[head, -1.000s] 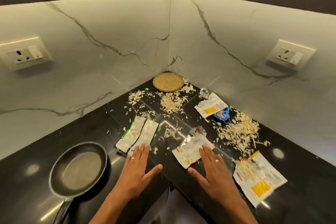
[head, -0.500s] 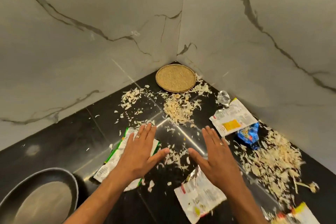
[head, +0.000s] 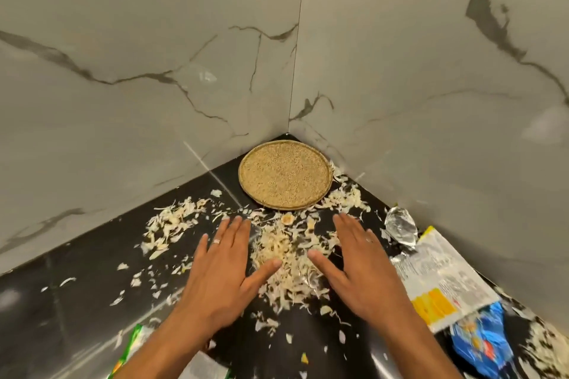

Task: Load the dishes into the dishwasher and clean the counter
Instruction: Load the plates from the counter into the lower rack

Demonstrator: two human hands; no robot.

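We looked down into an inside corner where two walls met at a thin vertical seam (head: 296,64). The left wall (head: 129,49) and the right wall (head: 415,77) were pale grey marble-look slabs crossed by dark, branching veins, the heaviest vein running down the upper right. Both slabs were glossy and carried soft, blurred patches of reflected light. Below them we saw a polished black surface (head: 77,295), divided by fine pale joint lines that ran toward the corner and caught bright streaks of overhead light.
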